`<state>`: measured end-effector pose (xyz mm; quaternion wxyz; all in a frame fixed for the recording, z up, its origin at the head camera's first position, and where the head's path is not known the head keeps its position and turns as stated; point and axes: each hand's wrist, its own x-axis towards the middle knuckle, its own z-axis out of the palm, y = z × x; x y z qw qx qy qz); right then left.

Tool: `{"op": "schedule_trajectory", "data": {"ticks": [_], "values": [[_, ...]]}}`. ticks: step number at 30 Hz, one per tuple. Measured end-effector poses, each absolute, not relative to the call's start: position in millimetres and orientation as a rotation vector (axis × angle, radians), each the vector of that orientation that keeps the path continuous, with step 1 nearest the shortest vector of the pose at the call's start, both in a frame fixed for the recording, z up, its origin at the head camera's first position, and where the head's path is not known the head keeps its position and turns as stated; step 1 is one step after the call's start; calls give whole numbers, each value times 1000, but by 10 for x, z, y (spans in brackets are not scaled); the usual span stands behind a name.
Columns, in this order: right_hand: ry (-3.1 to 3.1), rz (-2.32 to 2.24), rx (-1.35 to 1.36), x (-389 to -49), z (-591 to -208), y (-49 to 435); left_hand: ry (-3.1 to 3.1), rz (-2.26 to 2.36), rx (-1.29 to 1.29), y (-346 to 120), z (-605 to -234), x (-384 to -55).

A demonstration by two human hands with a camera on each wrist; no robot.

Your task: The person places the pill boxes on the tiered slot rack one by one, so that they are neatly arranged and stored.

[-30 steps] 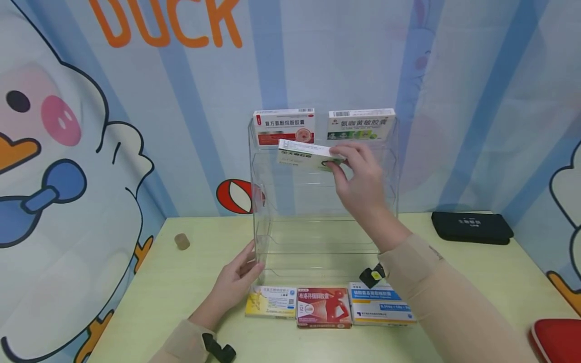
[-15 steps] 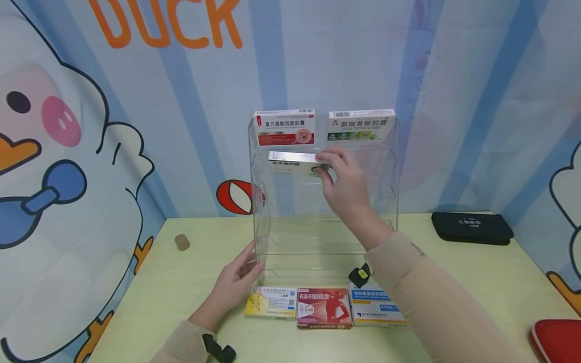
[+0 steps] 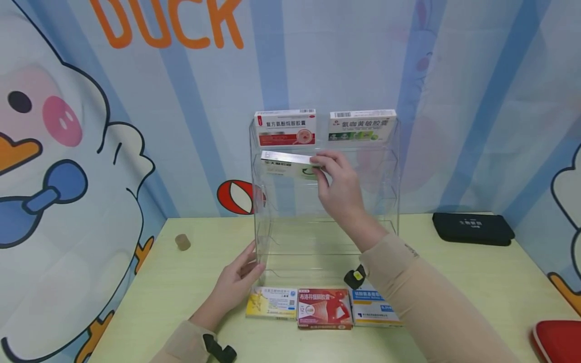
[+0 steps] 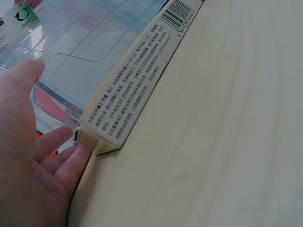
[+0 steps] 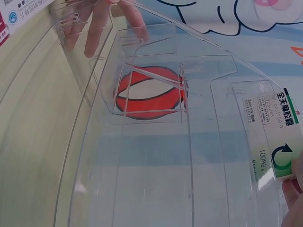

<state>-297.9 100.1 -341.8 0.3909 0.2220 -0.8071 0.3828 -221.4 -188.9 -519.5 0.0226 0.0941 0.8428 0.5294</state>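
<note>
My right hand (image 3: pixel 341 190) pinches the right end of a white and green medicine box (image 3: pixel 287 166) between thumb and fingers. That box is at the left of the second tier of a clear tiered display rack (image 3: pixel 327 221), its printed face forward. In the right wrist view the medicine box (image 5: pixel 267 135) shows a green arrow logo and overlaps the clear plastic. My left hand (image 3: pixel 233 280) holds the rack's lower left side, thumb in front and fingers round the outside. The left wrist view shows these fingers (image 4: pixel 71 165) beside the end of a carton.
On the top tier stand a red and white box (image 3: pixel 286 128) and a green and white box (image 3: pixel 361 126). Yellow (image 3: pixel 271 302), red (image 3: pixel 324 308) and blue (image 3: pixel 374 308) boxes line the rack's front. A cork-like cylinder (image 3: pixel 182 242), black case (image 3: pixel 472 228) and red case (image 3: pixel 558 340) lie around.
My right hand has moved left and slightly down with the white and green medicine box, from over the rack's middle to its left side. My left hand has stayed at the rack.
</note>
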Motion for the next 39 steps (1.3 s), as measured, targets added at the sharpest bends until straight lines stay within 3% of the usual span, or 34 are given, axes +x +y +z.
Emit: {"op": "schedule_trajectory", "data": {"ticks": [30,39], "values": [[-2102,1106,610,-2946,-3453,969,2623,1640,309,-1870,-5171,-2223],[-2117,1206,592,-2768,-3570,1073,2616,1640,318,-1892,-5207,-2224]]}}
